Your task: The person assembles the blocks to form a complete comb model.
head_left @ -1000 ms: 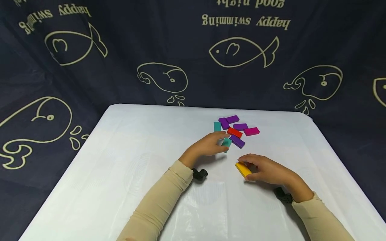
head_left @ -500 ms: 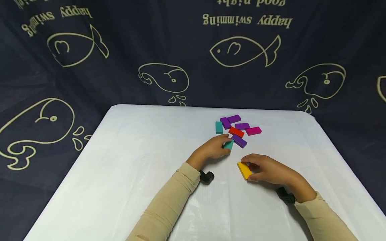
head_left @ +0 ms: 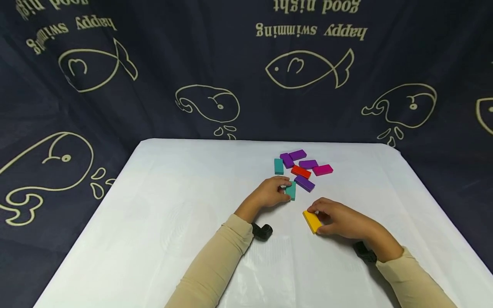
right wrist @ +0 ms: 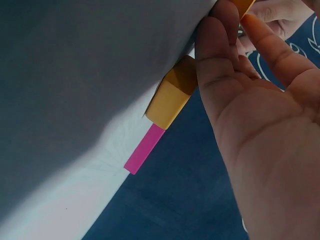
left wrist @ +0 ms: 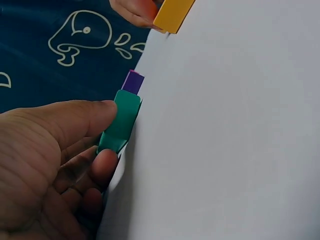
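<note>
My left hand (head_left: 271,193) pinches a teal block (head_left: 291,192) between thumb and fingers, at the near side of a loose group of blocks. In the left wrist view the thumb lies on one end of this teal block (left wrist: 122,117), with a fingertip at the other. To the right and nearer me, my right hand (head_left: 343,219) holds a yellow block (head_left: 311,221) by its two ends, thumb at the near end. The right wrist view shows the yellow block (right wrist: 172,97) partly hidden behind the fingers. A purple block (head_left: 304,184) lies just beyond the teal one.
Beyond the hands lie a red block (head_left: 301,172), a second teal block (head_left: 279,166), a magenta block (head_left: 322,170) and several purple ones (head_left: 298,155). All rest on a white-covered table (head_left: 185,184). A dark printed curtain (head_left: 246,64) hangs behind its far edge.
My left fingers have closed on the near teal block, drawn it slightly toward me and turned it straighter, away from the purple block. The right hand keeps its hold on the yellow block, nearly still.
</note>
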### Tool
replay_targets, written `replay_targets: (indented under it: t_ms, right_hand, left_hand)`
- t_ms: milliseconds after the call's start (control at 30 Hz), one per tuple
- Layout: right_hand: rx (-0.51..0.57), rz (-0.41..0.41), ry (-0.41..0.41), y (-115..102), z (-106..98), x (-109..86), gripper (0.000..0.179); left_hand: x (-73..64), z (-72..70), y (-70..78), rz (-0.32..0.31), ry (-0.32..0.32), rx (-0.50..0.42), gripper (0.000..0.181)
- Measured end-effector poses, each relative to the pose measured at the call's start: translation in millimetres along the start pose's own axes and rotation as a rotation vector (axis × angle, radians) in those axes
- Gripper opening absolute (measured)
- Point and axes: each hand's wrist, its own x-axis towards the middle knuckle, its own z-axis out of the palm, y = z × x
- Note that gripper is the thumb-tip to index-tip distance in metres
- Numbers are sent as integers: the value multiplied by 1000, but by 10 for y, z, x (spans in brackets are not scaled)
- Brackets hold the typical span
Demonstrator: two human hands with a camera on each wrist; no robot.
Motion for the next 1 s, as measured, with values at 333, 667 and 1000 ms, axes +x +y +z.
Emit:
replay_targets:
  t_ms: [333, 667, 1000]
  right_hand:
    - [-30, 4, -26, 1, 16, 15, 50]
    - [-46, 14, -29, -39, -8, 44, 54]
    - [-7, 29, -37, -49, -14, 26, 51]
  left_hand:
    - [-39, 30, -39, 4, 25, -26, 47]
    - [-31, -2, -44, 2, 22, -6, 48]
    - [-32, 3, -65, 24, 39, -52, 47]
